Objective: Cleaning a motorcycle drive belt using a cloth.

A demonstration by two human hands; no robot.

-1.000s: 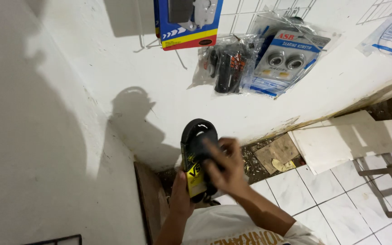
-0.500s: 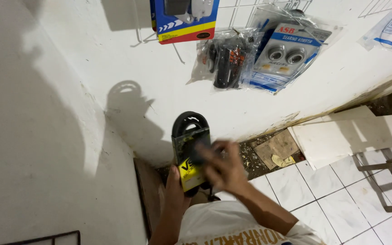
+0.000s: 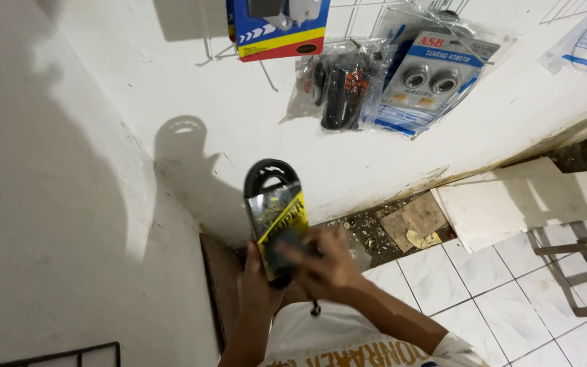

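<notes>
A black rubber belt in a black and yellow cardboard sleeve point(image 3: 276, 211) stands upright in front of the white wall. My left hand point(image 3: 254, 282) grips its lower end from the left. My right hand point(image 3: 322, 265) lies across the front of the sleeve's lower part, blurred, fingers pressed against it. The belt's black loop sticks out above the sleeve.
Packaged parts hang on a wire rack on the wall: a blue, red and yellow card point(image 3: 276, 27), a bag of black parts point(image 3: 334, 85), a blue bearing pack point(image 3: 426, 81). White floor tiles point(image 3: 504, 299), loose tile slabs point(image 3: 524, 200) and rubble lie by the wall base.
The belt has shifted left and tilted so its sleeve faces me more. My right hand has slid down across the sleeve's lower front.
</notes>
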